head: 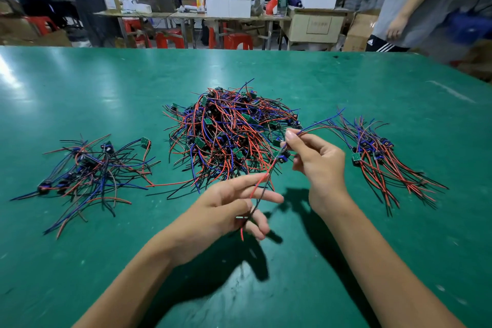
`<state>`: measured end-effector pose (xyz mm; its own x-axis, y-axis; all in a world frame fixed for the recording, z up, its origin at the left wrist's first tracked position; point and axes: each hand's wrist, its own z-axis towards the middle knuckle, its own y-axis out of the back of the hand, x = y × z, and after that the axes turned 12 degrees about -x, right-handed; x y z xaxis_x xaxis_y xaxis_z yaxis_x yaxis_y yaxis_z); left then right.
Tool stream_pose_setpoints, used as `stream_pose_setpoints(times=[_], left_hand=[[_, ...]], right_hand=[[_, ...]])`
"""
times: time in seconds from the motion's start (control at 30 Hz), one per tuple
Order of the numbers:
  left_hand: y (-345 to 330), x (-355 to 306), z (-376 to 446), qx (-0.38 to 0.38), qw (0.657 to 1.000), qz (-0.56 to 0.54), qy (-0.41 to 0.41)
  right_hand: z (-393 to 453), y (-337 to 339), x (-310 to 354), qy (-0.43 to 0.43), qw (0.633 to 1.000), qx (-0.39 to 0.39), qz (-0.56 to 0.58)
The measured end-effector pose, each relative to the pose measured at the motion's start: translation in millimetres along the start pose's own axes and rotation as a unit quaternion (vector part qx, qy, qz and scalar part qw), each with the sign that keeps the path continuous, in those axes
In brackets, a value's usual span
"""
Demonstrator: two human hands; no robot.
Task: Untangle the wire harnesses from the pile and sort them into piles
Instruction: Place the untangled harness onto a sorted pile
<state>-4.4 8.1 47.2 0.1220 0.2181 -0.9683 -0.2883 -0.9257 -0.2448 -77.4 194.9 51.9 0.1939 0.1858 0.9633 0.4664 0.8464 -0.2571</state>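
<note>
Both hands pinching one harness (269,176): right hand (316,165) at its board, left hand (234,210) on the wire ends, to free it from the central pile (226,136).

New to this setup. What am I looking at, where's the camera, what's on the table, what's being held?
No machine here: a person's two bare hands, filmed by one wide-angle camera on their head, looking forward and down. On the green table lies a big tangled central pile of red, blue and black wire harnesses, with a smaller pile to the left and a neater pile to the right. The right hand pinches one harness near its small board; the left hand holds its red and black tail.
</note>
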Motion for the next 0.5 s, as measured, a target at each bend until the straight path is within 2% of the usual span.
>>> stream_pose_setpoints(times=[0.1,0.2,0.27,0.33,0.43,0.5], left_hand=[[5.0,-4.6,2.5,0.019,0.999,-0.019,0.022],[3.8,-7.4,8.2,-0.011,0.997,-0.015,0.079],[4.5,-5.2,10.0,-0.037,0.997,0.003,0.062],[6.0,-1.2,7.7,-0.065,0.997,0.031,0.014],[7.2,1.4,4.9,-0.122,0.992,0.034,-0.016],[6.5,1.6,5.0,-0.127,0.991,0.036,-0.026]], right_hand=[[1.9,2.9,0.1,-0.021,0.999,0.037,-0.018],[0.3,4.7,2.9,-0.002,0.986,0.152,-0.067],[-7.6,3.3,2.6,-0.016,0.962,0.256,-0.09],[-18.2,-1.1,0.2,-0.032,0.944,0.313,-0.095],[-24.1,-7.0,-2.2,-0.002,0.954,0.275,-0.123],[-22.5,-6.8,-2.7,0.018,0.956,0.248,-0.154]])
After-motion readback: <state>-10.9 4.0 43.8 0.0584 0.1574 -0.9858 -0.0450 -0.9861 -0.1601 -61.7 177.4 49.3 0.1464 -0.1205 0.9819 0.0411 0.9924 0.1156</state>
